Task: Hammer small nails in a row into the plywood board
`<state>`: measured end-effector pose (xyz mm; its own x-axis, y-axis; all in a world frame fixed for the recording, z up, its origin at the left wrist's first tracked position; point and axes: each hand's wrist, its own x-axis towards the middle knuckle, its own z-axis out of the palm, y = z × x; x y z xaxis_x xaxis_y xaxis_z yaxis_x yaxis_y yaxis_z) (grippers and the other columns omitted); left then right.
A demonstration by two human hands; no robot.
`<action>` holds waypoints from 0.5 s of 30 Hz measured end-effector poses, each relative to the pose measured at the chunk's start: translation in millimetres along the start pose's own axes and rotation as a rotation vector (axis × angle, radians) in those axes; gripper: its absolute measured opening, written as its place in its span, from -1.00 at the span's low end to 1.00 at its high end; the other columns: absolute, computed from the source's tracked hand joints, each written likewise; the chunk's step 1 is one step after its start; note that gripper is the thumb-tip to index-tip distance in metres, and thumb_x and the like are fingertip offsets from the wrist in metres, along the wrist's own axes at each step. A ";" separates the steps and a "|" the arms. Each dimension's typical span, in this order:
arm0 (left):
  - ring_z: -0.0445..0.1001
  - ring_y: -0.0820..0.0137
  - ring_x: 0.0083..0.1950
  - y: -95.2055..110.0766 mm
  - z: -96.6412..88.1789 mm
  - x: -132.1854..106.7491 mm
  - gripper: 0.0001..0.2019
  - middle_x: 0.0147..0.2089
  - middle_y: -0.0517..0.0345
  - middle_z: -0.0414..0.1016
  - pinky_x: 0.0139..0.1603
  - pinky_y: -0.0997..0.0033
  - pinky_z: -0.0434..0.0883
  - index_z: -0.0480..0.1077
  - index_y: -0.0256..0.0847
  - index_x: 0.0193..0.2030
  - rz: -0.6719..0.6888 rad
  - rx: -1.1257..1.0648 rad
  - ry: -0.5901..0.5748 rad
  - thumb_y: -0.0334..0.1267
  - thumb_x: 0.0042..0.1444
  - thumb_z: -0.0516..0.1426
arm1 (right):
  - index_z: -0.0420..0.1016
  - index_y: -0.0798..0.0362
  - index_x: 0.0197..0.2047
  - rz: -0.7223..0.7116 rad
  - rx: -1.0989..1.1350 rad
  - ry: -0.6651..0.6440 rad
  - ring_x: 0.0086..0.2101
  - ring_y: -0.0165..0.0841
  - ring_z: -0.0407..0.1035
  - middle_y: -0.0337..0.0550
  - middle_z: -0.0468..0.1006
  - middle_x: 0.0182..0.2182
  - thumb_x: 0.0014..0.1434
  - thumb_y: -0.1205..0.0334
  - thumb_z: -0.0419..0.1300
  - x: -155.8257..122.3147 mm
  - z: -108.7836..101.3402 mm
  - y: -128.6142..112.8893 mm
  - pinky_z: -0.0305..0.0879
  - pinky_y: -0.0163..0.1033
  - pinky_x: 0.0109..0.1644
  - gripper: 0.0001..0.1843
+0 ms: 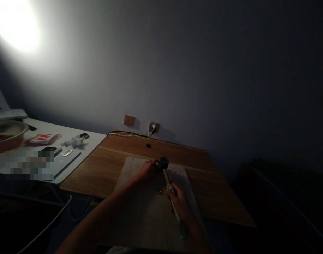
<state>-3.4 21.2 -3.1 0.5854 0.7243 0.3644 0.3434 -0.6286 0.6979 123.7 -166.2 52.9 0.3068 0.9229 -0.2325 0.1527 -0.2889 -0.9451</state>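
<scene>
My right hand (pixel 178 201) is wrapped around the handle of a dark-headed mallet (pixel 163 163), whose wrapped grip runs down past my wrist. The mallet's head is over the far part of a pale wooden board (pixel 140 211). Close beside that head, my left hand (pixel 148 170) has its fingers drawn together; what they pinch, if anything, is hidden in the dim light. Some small shiny metal pieces (pixel 159 191) lie on the board between my hands, too small to name.
The board rests on a brown wooden table (pixel 216 197) against the wall. A white cord runs to a wall socket (pixel 154 127). At the left, a white table (pixel 95 141) bears a red and white packet (pixel 45 139), crumpled plastic (pixel 75 141), a flat grey device (pixel 67 163) and a large bowl (pixel 10 135).
</scene>
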 end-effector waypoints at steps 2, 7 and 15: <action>0.56 0.30 -0.18 -0.9 0.5 0.1 -0.60 -0.15 0.08 0.62 -0.13 0.38 0.42 0.41 -0.21 0.05 0.002 -0.018 -0.004 -0.44 0.02 0.14 | 0.29 0.02 -0.14 -0.006 0.000 -0.008 -0.74 -0.58 0.13 -0.44 0.32 -0.51 -0.01 -0.27 0.16 0.6 0.5 0.6 -0.01 -0.43 -0.76 -0.44; 0.55 0.30 -0.16 2.0 -0.6 -0.8 -0.64 -0.14 0.07 0.61 -0.12 0.38 0.42 0.43 -0.21 0.03 -0.015 -0.036 0.002 -0.38 0.04 0.18 | 0.29 0.03 -0.15 -0.001 -0.004 -0.009 -0.74 -0.59 0.13 -0.45 0.32 -0.52 0.02 -0.24 0.15 -0.2 0.8 0.7 0.00 -0.44 -0.75 -0.47; 0.46 0.24 0.06 11.6 -7.2 -6.7 -0.61 0.06 -0.01 0.49 0.08 0.30 0.39 0.39 -0.23 0.05 0.087 0.036 0.070 -0.39 0.03 0.19 | 0.32 0.03 -0.11 0.078 0.012 0.023 -0.73 -0.56 0.14 -0.45 0.32 -0.54 -0.07 -0.31 0.20 -21.8 -14.3 9.7 0.01 -0.42 -0.74 -0.36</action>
<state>-8.6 11.0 6.9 0.5623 0.6834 0.4657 0.3202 -0.6991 0.6393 131.9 -192.8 52.2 0.3389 0.8916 -0.3003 0.1167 -0.3565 -0.9270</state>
